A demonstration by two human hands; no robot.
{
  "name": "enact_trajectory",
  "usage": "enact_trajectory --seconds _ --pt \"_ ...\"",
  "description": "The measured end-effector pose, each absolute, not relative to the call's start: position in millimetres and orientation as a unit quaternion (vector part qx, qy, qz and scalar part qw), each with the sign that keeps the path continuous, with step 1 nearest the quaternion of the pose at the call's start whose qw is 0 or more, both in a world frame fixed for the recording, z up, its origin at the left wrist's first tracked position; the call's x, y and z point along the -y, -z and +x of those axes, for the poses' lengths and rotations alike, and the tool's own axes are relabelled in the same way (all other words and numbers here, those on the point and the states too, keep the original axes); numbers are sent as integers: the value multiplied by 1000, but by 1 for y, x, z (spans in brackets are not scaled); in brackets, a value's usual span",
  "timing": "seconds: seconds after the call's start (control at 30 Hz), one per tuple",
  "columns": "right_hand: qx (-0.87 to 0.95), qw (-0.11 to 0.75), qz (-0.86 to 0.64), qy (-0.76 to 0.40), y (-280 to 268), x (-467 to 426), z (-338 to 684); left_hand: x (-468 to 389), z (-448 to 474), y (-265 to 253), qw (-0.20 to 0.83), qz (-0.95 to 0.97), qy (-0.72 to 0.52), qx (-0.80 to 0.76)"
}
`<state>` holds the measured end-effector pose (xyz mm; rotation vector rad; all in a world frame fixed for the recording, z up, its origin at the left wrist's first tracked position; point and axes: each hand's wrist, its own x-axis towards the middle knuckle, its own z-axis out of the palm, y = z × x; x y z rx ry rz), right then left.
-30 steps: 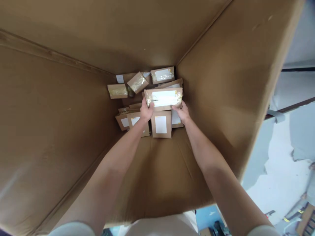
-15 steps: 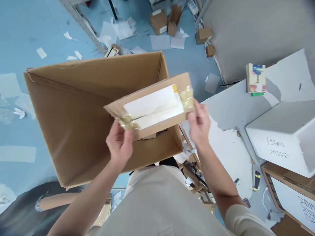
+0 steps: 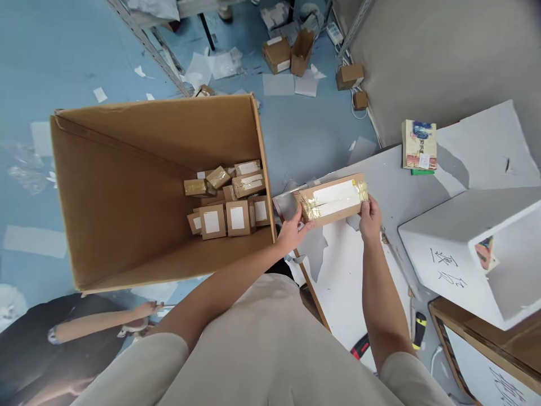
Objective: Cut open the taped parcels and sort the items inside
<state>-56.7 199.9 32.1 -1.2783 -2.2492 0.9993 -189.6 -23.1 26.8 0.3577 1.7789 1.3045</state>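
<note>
A long, flat brown cardboard box [image 3: 333, 198] with a white label and clear yellowish tape at both ends is held over the table. My left hand [image 3: 293, 230] grips its left end near the lower corner. At the right end, my right hand [image 3: 370, 219] has its fingers closed on the edge. To the left stands a large open carton [image 3: 127, 186], and several small labelled boxes [image 3: 237, 217] lie at its bottom, toward the right side.
On the white worktable [image 3: 350, 270] are a white box [image 3: 443, 248] with handwriting, a book [image 3: 419, 144], a yellow-black cutter [image 3: 419, 330] and a red-black tool [image 3: 360, 346]. Paper scraps litter the blue floor [image 3: 296, 135]. Another person's arm [image 3: 97, 326] shows at lower left.
Both hands have carried the flat box rightward and down, from above the open carton to above the table. The small boxes inside the carton have come into view.
</note>
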Motion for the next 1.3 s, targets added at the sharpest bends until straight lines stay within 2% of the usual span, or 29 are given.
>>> enact_trajectory --seconds 0.2,0.37,0.57,0.63,0.67,0.7,0.8,0.87,0.93,1.0,1.13,1.23,1.3 --pt "794 156 -498 -311 -30 -198 -58 26 -194 -30 436 194 -468 -744" --pt "813 208 -509 -193 -50 -174 -73 36 -203 -33 464 249 -439 -728" --pt "846 269 -444 -121 -97 -76 -135 123 -254 -15 525 267 -479 -650" --pt "877 251 -389 -131 -95 -33 -173 162 -282 8 532 204 -498 -653" --pt "898 215 -355 -150 -86 -12 -194 181 -297 23 542 147 -501 -659" --pt "918 158 -318 -177 -73 6 -215 200 -310 41 558 76 -495 -662" --pt "932 -100 -237 -256 -2 46 -276 248 -342 107 598 -157 -442 -649" --pt "899 -256 -237 -266 62 57 -308 273 -351 154 609 -244 -409 -634" --pt "862 -362 -246 -255 130 59 -333 287 -349 201 615 -316 -388 -610" --pt "844 -409 -246 -245 195 61 -351 290 -339 245 614 -385 -383 -573" --pt "848 -418 -192 -262 293 82 -375 271 -317 319 578 -480 -422 -508" --pt "856 -415 -149 -272 330 110 -385 261 -312 357 502 -566 -451 -473" --pt "852 -417 -191 -254 338 121 -388 262 -313 370 475 -582 -466 -467"
